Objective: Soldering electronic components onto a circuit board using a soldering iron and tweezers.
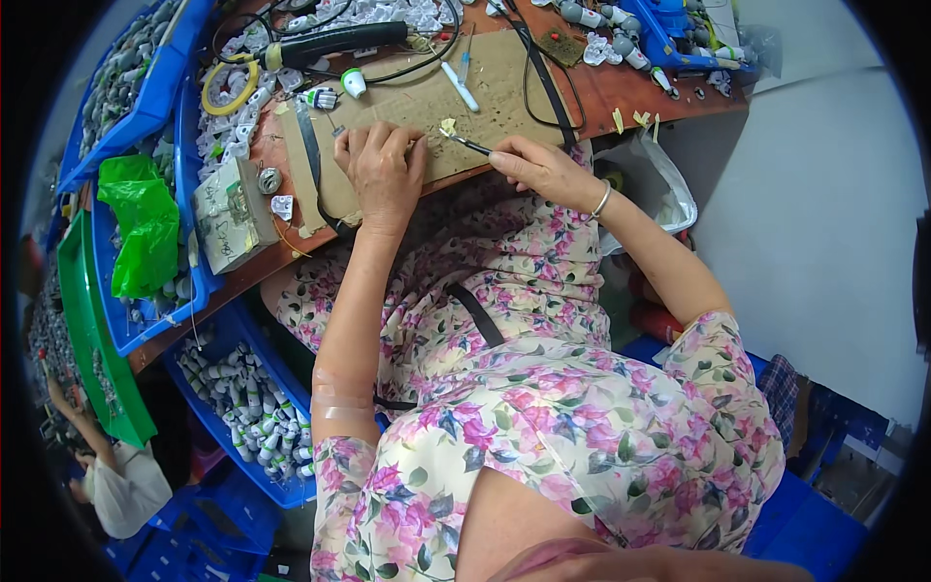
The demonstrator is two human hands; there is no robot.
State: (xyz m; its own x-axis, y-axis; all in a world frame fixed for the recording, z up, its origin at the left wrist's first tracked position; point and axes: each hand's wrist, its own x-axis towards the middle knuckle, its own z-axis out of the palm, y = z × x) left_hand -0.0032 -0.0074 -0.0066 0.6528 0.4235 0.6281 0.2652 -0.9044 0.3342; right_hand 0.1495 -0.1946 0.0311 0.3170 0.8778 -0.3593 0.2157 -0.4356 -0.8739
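beside the left hand (pixel 381 170), a black strap (pixel 311 155) crosses the cardboard (pixel 504 97).

Head view, one item: wide fisheye, left of a pair. Is looking steeply down from head height and facing forward to the counter (pixel 679 111). The dress (pixel 582 407) is filling the near lower middle; the left hand (pixel 383 167) and right hand (pixel 538 170) are showing farther off, above centre.

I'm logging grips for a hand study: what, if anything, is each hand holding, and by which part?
The right hand holds a slim tool by its dark end; whether the left hand holds anything cannot be told.
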